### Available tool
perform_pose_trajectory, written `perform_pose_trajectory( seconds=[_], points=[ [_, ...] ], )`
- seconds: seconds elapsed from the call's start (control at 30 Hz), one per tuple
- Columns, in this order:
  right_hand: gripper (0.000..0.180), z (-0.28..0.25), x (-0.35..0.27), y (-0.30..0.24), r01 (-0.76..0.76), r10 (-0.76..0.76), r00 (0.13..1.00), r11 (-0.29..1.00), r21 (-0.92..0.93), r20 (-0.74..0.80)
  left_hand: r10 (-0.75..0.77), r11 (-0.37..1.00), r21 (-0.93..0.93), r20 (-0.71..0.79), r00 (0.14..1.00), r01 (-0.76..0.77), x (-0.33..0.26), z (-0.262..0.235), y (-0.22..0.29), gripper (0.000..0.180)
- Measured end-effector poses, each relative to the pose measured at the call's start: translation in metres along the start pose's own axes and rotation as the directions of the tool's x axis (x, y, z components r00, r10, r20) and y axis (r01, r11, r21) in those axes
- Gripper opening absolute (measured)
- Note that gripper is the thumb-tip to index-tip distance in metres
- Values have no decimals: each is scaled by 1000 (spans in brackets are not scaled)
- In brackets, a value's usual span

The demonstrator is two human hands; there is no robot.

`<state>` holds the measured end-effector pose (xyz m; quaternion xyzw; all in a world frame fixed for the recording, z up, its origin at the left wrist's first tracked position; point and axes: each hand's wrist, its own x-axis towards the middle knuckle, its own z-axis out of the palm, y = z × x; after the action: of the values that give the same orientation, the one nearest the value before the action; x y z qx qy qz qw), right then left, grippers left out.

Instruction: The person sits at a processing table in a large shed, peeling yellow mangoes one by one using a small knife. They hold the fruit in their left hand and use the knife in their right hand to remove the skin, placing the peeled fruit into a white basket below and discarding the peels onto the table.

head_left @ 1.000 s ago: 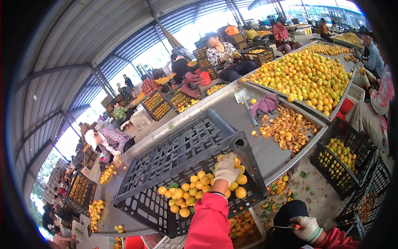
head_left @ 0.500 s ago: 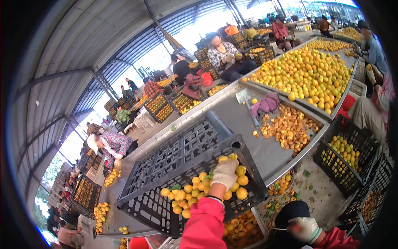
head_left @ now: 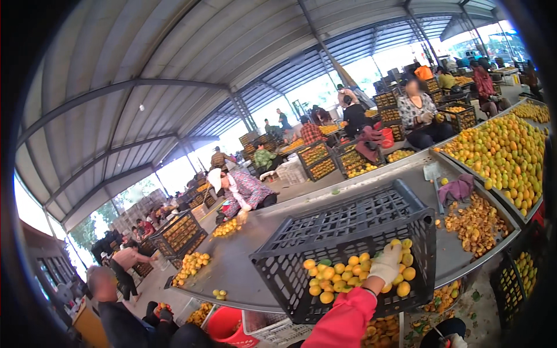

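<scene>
The left hand [head_left: 387, 264], in a white knitted glove below a pink sleeve, is reaching into the black slatted plastic crate [head_left: 348, 238] tipped on its side on the grey metal sorting table [head_left: 232, 267]. Its fingers are curling loosely over the small orange-yellow fruit [head_left: 336, 275] piled inside; whether it is grasping any, I cannot tell. At four o'clock, the right hand [head_left: 455, 341] is barely showing, grip unreadable.

The left arm, in a pink sleeve [head_left: 343, 319], comes up from the lower edge and stretches forward. Its left hand [head_left: 387, 264] wears a whitish glove, palm down, fingers loosely curled (what they close on cannot be told). The right hand [head_left: 454, 340] barely peeks in at the bottom edge, also gloved, held low, mostly cut off.
</scene>
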<state>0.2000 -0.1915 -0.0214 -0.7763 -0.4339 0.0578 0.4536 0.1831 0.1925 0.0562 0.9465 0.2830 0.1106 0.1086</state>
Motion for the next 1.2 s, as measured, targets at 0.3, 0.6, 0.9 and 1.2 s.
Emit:
perform_pose_trajectory(
  seconds=[0.3, 0.6, 0.9, 1.2],
  points=[
    [22, 26, 41, -65, -27, -32, 983, 949, 316, 179, 11, 47, -979, 199, 980, 199, -193, -48, 18, 54],
    [28, 36, 71, -132, 206, -280, 914, 944, 257, 295, 161, 280, -959, 2, 987, -44, -245, -58, 21, 54],
    [25, 41, 64, -142, 318, -293, 902, 948, -30, 316, 165, 603, -785, -53, 985, -143, -252, -43, 20, 60],
    [22, 47, 47, -117, 417, -253, 825, 877, -240, 506, 116, 810, -582, 34, 993, -75, -275, -22, 30, 59]
  ],
)
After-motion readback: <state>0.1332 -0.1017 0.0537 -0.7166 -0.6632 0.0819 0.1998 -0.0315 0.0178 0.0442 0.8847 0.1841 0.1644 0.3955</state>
